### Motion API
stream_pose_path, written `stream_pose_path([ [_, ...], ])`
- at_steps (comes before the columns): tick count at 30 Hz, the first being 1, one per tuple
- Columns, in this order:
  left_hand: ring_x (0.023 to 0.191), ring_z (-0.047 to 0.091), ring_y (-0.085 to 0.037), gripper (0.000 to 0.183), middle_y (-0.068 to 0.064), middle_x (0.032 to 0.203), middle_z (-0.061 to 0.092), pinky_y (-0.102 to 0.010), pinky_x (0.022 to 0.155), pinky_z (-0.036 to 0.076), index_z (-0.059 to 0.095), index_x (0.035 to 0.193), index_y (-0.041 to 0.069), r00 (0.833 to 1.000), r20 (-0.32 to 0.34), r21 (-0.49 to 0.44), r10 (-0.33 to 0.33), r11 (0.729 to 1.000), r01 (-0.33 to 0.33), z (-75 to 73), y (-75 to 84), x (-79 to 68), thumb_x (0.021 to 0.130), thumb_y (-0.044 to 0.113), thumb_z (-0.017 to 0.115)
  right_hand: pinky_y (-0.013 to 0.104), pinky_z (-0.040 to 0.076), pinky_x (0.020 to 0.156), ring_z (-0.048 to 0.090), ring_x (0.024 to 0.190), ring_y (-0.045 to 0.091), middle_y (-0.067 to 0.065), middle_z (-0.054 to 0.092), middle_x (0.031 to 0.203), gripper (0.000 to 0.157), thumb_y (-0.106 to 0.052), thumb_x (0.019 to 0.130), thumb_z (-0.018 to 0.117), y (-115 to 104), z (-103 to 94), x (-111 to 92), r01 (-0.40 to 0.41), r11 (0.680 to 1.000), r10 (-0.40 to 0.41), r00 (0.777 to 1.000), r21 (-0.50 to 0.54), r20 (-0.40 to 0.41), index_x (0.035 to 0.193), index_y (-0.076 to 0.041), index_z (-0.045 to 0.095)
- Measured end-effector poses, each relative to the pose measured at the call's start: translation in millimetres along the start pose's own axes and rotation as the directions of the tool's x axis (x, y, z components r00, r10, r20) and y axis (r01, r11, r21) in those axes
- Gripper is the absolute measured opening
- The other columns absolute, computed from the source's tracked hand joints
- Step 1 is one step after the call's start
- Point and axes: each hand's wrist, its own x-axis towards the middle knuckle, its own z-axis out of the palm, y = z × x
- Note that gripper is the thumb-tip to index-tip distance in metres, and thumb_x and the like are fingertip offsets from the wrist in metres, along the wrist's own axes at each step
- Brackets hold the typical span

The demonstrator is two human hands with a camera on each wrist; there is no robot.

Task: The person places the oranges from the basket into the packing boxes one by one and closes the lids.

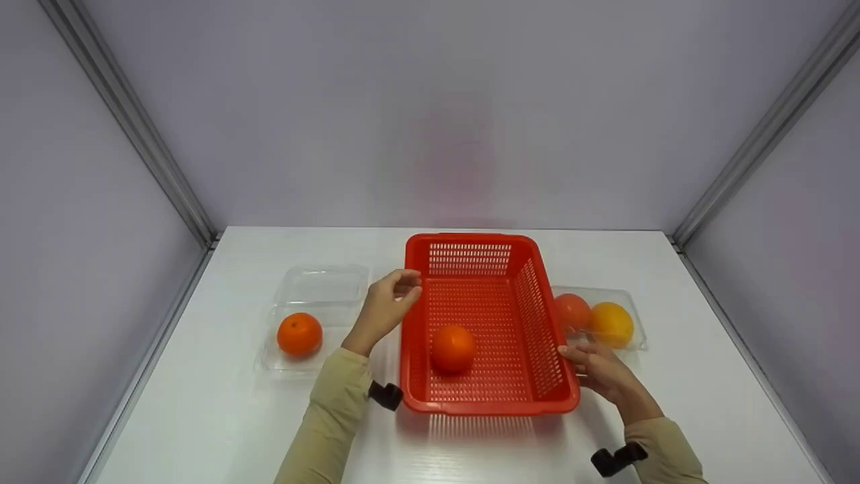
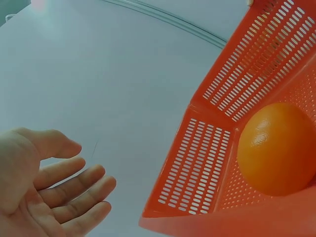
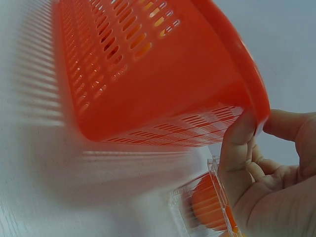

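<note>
A red plastic basket (image 1: 470, 407) with slotted walls stands in the middle of the head view, one orange (image 1: 453, 349) inside it. My right hand (image 1: 601, 370) pinches the basket's right rim between thumb and fingers, plainly seen in the right wrist view. Beside the left rim is my left hand (image 1: 391, 302), its fingers loosely bent. In the left wrist view this hand (image 2: 64, 182) holds nothing and is apart from the basket (image 2: 192, 163). Whether the basket's base fully touches the table cannot be told.
On the left, an open clear plastic clamshell box (image 1: 322, 286) holds an orange (image 1: 299, 335). Another clear box (image 1: 631, 302), right of the basket, contains a reddish round fruit (image 1: 572, 312) and a yellow-orange one (image 1: 611, 325). Pale walls enclose the white table (image 1: 188, 403).
</note>
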Motion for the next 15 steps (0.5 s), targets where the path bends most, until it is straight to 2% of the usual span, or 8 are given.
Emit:
stream_pose_path([
  [5,0.107,0.064,-0.030,0.029,-0.018,0.113,0.067,-0.041,0.096,0.053,0.061,0.121,0.000,0.998,0.052,-0.009,-0.028,1.000,0.028,1.3,3.8,1.6,0.094,0.010,0.059,0.026,0.057,0.075,0.068,0.082,0.006,-0.009,0.073,0.087,0.024,-0.027,0.098,0.054,0.2,-0.8,1.2,-0.007,1.000,0.007,1.000,0.009,0.007,0.106,-0.008,0.067],
  [8,0.107,0.064,-0.031,0.029,-0.020,0.113,0.066,-0.042,0.095,0.053,0.060,0.120,-0.001,0.997,0.073,-0.002,-0.022,1.000,0.022,2.9,4.4,2.7,0.094,0.011,0.059,0.026,0.058,0.074,0.068,0.081,0.006,-0.009,0.073,0.086,0.022,-0.027,0.098,0.055,-0.1,-0.5,1.1,-0.013,1.000,0.013,1.000,0.018,0.001,0.103,-0.010,0.068],
  [11,0.109,0.063,-0.033,0.030,-0.022,0.116,0.065,-0.043,0.096,0.053,0.059,0.121,-0.002,0.995,0.098,0.023,-0.012,1.000,0.010,4.5,3.6,3.6,0.094,0.012,0.059,0.026,0.057,0.074,0.068,0.082,0.006,-0.009,0.073,0.087,0.020,-0.027,0.098,0.055,0.0,-0.4,0.9,-0.012,1.000,0.012,1.000,0.016,-0.006,0.102,-0.011,0.067],
  [15,0.113,0.062,-0.034,0.032,-0.023,0.122,0.063,-0.044,0.100,0.051,0.058,0.124,0.000,0.988,0.151,0.051,-0.035,0.998,0.027,6.8,3.3,4.7,0.095,0.014,0.058,0.026,0.057,0.074,0.067,0.082,0.007,-0.009,0.072,0.088,0.020,-0.027,0.097,0.056,0.2,-0.3,0.7,-0.009,1.000,0.009,1.000,0.007,-0.014,0.104,-0.011,0.066],
])
